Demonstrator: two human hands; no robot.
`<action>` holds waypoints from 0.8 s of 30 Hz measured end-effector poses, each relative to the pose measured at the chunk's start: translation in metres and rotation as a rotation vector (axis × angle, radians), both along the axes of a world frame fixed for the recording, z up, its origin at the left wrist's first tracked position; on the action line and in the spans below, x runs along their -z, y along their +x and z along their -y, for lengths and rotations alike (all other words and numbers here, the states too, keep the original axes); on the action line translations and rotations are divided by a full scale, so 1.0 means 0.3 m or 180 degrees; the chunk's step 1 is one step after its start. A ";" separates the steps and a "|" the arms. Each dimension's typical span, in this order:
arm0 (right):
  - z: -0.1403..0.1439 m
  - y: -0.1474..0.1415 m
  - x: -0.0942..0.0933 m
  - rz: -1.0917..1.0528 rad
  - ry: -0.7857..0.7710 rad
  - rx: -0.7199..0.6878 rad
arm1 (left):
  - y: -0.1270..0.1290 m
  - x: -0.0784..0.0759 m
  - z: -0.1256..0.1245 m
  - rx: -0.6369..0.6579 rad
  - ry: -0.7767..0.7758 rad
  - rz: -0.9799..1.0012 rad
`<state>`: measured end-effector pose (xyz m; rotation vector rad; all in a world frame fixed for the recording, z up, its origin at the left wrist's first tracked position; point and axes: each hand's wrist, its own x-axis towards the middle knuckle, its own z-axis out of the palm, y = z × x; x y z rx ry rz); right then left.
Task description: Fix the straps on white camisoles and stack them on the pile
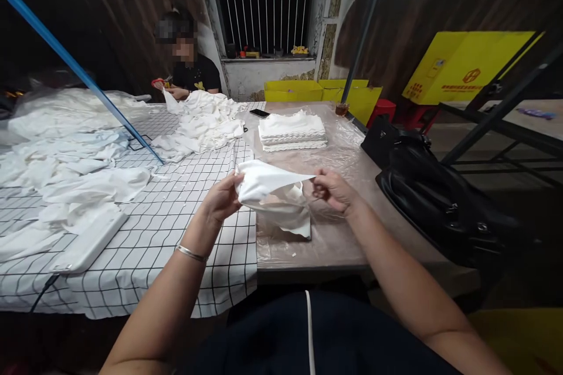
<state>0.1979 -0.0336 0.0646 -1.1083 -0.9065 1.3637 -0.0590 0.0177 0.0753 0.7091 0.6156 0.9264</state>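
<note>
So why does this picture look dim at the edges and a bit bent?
In the head view, light falls on the table and the white cloth held by the left hand and right hand; the walls stay dark. The wide lens bows the blue pole, and the co-worker's face is blurred out.

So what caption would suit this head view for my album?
Both hands, left and right, stretch a white cloth above the table.
</note>
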 end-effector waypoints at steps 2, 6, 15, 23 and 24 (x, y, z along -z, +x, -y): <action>0.009 0.120 -0.031 0.0535 0.0120 0.0398 | -0.022 -0.007 -0.015 -0.0347 -0.0133 -0.0103; 0.048 0.363 -0.085 0.2051 0.0103 0.0859 | -0.030 -0.042 -0.047 -0.0392 -0.0136 -0.0317; 0.046 0.245 -0.265 0.2155 0.1093 -0.0778 | 0.178 -0.286 -0.034 0.1196 0.1211 -0.0877; -0.081 0.041 -0.377 0.1128 0.0979 -0.1813 | 0.238 -0.381 -0.021 0.1671 0.1690 -0.0986; -0.082 0.046 -0.382 0.1204 0.0930 -0.1888 | 0.228 -0.383 -0.027 0.1674 0.1714 -0.0935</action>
